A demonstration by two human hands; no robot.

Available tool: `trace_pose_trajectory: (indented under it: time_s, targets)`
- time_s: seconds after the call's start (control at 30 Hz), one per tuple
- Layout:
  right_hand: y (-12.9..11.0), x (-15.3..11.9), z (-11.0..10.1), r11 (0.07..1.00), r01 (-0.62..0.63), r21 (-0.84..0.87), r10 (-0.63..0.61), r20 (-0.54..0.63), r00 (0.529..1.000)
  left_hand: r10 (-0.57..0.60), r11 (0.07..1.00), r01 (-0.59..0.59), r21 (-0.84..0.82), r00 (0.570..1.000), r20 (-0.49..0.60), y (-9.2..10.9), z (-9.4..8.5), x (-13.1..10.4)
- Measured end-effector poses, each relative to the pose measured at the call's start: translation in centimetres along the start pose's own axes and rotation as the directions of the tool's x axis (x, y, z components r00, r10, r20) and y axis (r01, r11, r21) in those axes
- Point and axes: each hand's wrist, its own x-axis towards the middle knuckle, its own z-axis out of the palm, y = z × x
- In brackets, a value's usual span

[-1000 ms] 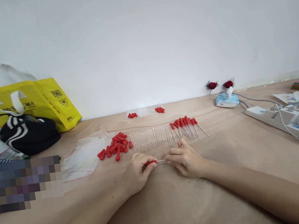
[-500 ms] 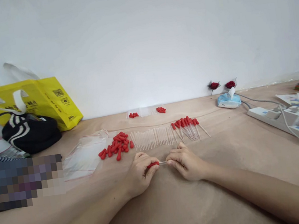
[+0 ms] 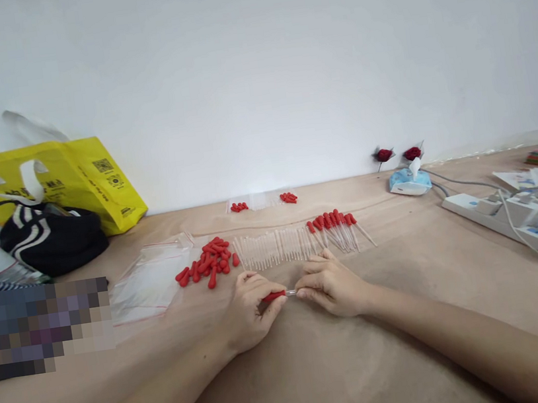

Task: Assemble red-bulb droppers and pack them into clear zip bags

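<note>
My left hand (image 3: 254,309) pinches a red rubber dropper bulb (image 3: 274,296) between thumb and fingers. From the bulb's open end a clear glass dropper tube (image 3: 290,292) runs across to my right hand (image 3: 328,286), whose fingers are closed on it. Most of the tube is hidden by that hand. Beyond my left hand lies a heap of loose red bulbs (image 3: 210,262). A row of bare glass tubes (image 3: 275,247) lies behind both hands. At its right end are several droppers (image 3: 334,220) with red bulbs fitted on their tubes.
Clear zip bags (image 3: 145,282) lie at left, before a black pouch (image 3: 54,238) and yellow bag (image 3: 111,183). Small bags of red bulbs (image 3: 238,206) rest by the wall. A tissue pack (image 3: 409,183) and a power strip (image 3: 516,220) with cables are at right.
My right hand has come slightly closer to my left, and less of the glass tube shows between them. Both hands keep their grip.
</note>
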Motion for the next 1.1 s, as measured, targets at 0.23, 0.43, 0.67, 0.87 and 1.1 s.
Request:
trace_pose_trajectory:
  time_s: [0.23,0.43,0.67,0.87,1.1]
  targets:
    - [0.4,-0.2,-1.0,0.989,-0.033,-0.142,0.031,-0.015,0.999,-0.225,0.971,0.219,-0.092,0.973,-0.057,-0.8,0.1,-0.3]
    - [4.4,0.8,-1.1,0.806,-0.586,0.088,0.591,-0.19,0.784,-0.397,0.901,0.386,-0.198,0.918,-0.017,-1.5,-0.2,-0.1]
    - [6.9,3.2,0.0,0.62,-0.784,-0.014,0.751,-0.279,0.599,-0.394,0.904,0.392,-0.17,0.919,0.022,-1.3,-0.4,0.0]
    - [7.0,2.6,-0.2,0.578,-0.806,-0.129,0.763,-0.265,0.59,-0.355,0.923,0.356,-0.149,0.934,0.03,-1.6,-0.3,-0.2]
    - [6.3,2.4,-0.7,0.587,-0.8,-0.128,0.761,-0.249,0.599,-0.321,0.943,0.323,-0.077,0.946,0.037,-1.6,-0.2,-0.1]
